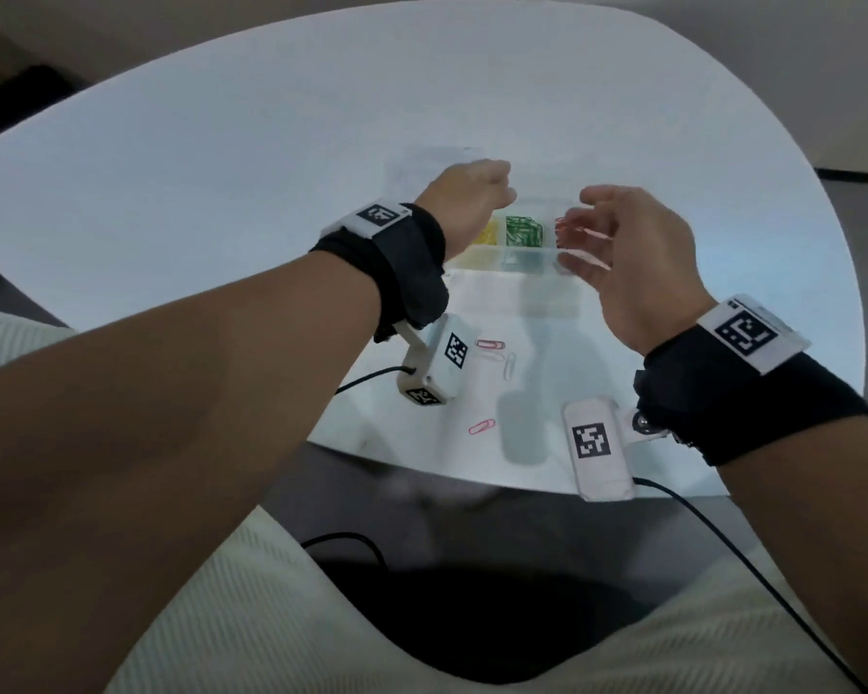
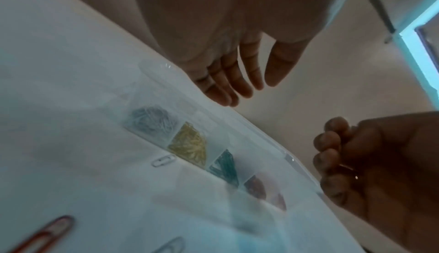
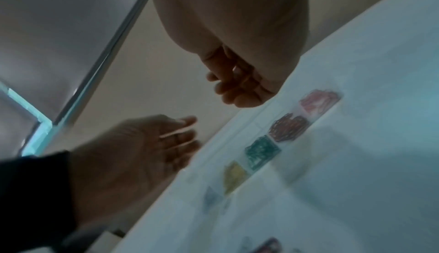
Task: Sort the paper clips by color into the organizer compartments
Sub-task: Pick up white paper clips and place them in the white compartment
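A clear plastic organizer (image 1: 524, 256) lies on the white table, its lid folded back. One row holds blue-grey (image 2: 152, 121), yellow (image 1: 487, 233), green (image 1: 523, 231), red (image 1: 567, 227) and pink (image 3: 318, 101) paper clips. My left hand (image 1: 472, 200) hovers over the organizer's left part, its fingers (image 2: 228, 80) straight and holding nothing. Above the red compartment my right hand (image 1: 605, 242) has curled fingers (image 2: 330, 155). A thin reddish sliver with a glint shows between them and the palm, which looks like a clip. Loose clips lie nearer me: red (image 1: 489, 344), white (image 1: 509, 365), pink (image 1: 482, 427).
A white sheet (image 1: 472, 393) under the organizer reaches the table's near edge. Another white clip (image 2: 164, 160) lies just beside the organizer's near wall. Black cables (image 1: 362, 380) run from the wrist cameras across the near edge. The far half of the table (image 1: 271, 117) is bare.
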